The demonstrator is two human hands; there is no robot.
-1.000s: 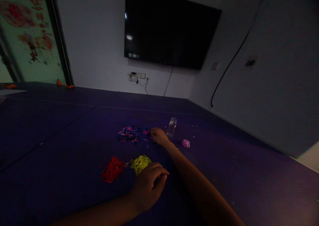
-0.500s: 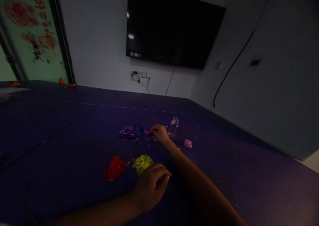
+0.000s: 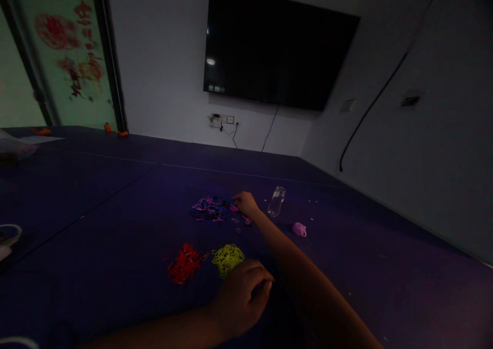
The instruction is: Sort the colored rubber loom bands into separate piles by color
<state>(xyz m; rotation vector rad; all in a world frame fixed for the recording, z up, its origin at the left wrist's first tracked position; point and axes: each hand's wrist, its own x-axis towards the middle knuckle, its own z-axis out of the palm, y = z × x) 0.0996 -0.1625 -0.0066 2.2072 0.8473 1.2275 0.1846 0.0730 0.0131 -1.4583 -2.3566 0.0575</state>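
Note:
My left hand is held low over the purple surface, just in front of a pile of yellow rubber bands. Its thumb and forefinger are pinched together; what they hold, if anything, is too dark to make out. To its left lies a pile of red rubber bands. My right hand reaches to the right edge of a mixed pile of pink, blue and dark rubber bands, with its fingertips closed together at the bands. Whatever is between them is too small to name. A few loose bands lie around that pile.
A clear bottle is right of my right hand, with a pink cap-like piece nearby. Small white bits dot the purple surface. At the far left lie a clear plastic bag and orange objects. A television hangs behind.
The whole view has swung a little left, so things appear shifted right, and more shows at the left edge. Both hands stay at about the same places by the piles, fingers still pinched.

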